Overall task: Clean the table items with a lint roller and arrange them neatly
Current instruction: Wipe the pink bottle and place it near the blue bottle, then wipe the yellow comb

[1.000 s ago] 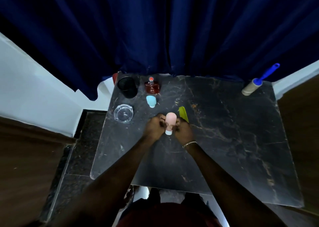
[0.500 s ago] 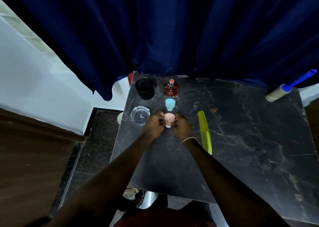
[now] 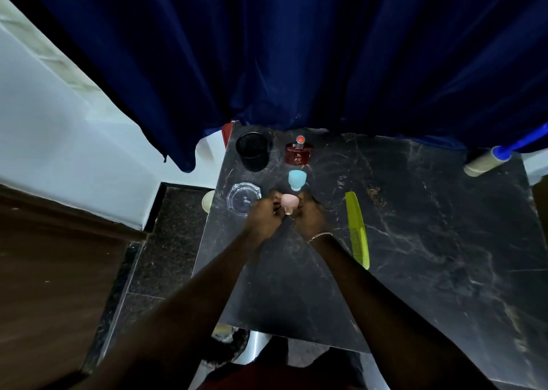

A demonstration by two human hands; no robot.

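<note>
A small pink bottle (image 3: 289,202) stands on the black marble table (image 3: 415,241), pinched from both sides by my left hand (image 3: 264,216) and my right hand (image 3: 310,216). Just behind it stands a light blue bottle (image 3: 296,179), and behind that a red perfume bottle (image 3: 298,152). A black cup (image 3: 252,151) and a clear glass ashtray (image 3: 243,198) sit to the left. A yellow-green comb (image 3: 357,229) lies to the right of my right hand. The lint roller (image 3: 489,160) with a blue handle lies at the far right corner.
A dark blue curtain (image 3: 296,48) hangs right behind the table. The table's left edge drops to a dark floor (image 3: 166,241) beside a white wall. A small pale round object (image 3: 207,201) shows below the table's left edge.
The camera view has shifted left. Both hands have carried the pink bottle from the table's middle toward the back left, down behind the blue bottle. The comb now lies in full view.
</note>
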